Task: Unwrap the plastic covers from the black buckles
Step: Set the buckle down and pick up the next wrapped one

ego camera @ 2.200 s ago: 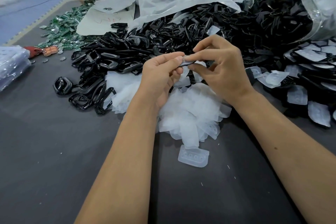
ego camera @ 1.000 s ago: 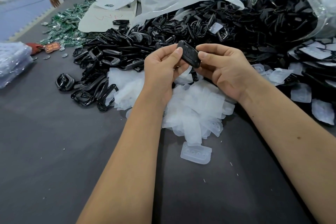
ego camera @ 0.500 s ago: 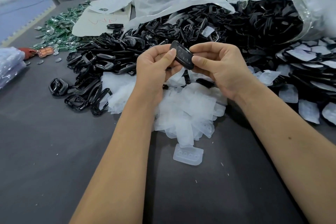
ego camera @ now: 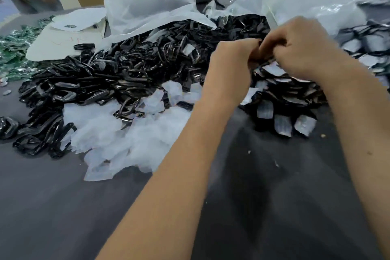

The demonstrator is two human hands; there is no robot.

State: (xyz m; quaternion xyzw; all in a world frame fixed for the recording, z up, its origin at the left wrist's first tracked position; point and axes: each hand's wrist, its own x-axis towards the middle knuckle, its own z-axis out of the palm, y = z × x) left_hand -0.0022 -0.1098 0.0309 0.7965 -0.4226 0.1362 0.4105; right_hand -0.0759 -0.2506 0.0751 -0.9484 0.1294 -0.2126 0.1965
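— Well, hard to read: left hand point(ego camera: 231, 65) and right hand point(ego camera: 304, 48) curled, knuckles touching; whatever sits between them hidden, so grip unclear.

— Probably working a small black plastic buckle?

— Likely. Stiff, light, slick under its thin clear film; best pinched by the rim, film peeled from a loose corner.

— And around the hands?

— Just below the right hand, still-wrapped buckles point(ego camera: 282, 99); left of the left hand, bare black buckles point(ego camera: 105, 78); nearer, shed translucent covers point(ego camera: 126, 133) on the grey table point(ego camera: 52, 207).

Both hands point(ego camera: 272, 57) meet, fingers point(ego camera: 274, 45) curled, above wrapped buckles point(ego camera: 282, 95).
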